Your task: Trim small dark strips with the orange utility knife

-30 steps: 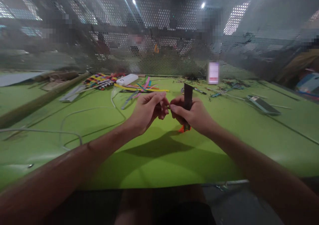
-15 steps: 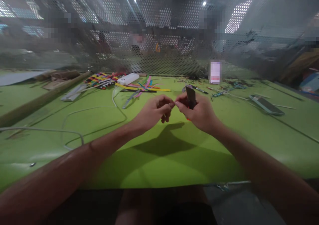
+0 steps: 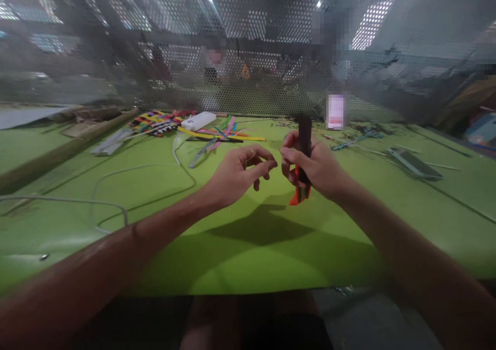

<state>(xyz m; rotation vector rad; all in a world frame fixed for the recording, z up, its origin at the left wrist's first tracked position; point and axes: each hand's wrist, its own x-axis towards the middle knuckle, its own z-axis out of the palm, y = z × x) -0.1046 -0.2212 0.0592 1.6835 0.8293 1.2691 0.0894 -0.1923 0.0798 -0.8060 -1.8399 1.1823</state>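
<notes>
My left hand [image 3: 242,174] hovers over the green table with thumb and fingertips pinched together. A thin pale curved line, perhaps a strand, shows at its fingers, but what the pinch holds is too small to make out. Close by on the right, my right hand [image 3: 320,166] is closed round a dark flat tool [image 3: 305,135] with an orange-red lower end [image 3: 295,199]. The tool stands nearly upright, its dark part rising above the fingers. A small gap separates the fingertips of both hands.
Behind my hands lie coloured strips [image 3: 228,133], a white power bank [image 3: 199,121] with a cable [image 3: 177,151], and a woven colourful piece [image 3: 155,120]. A phone [image 3: 414,163] lies at right. A lit screen [image 3: 335,112] stands before the perforated panel [image 3: 271,94]. A long pole [image 3: 58,156] crosses the left.
My hands have drawn slightly apart from touching fingertips. The tool in my right hand has turned more upright, and its orange-red end now shows below the hand.
</notes>
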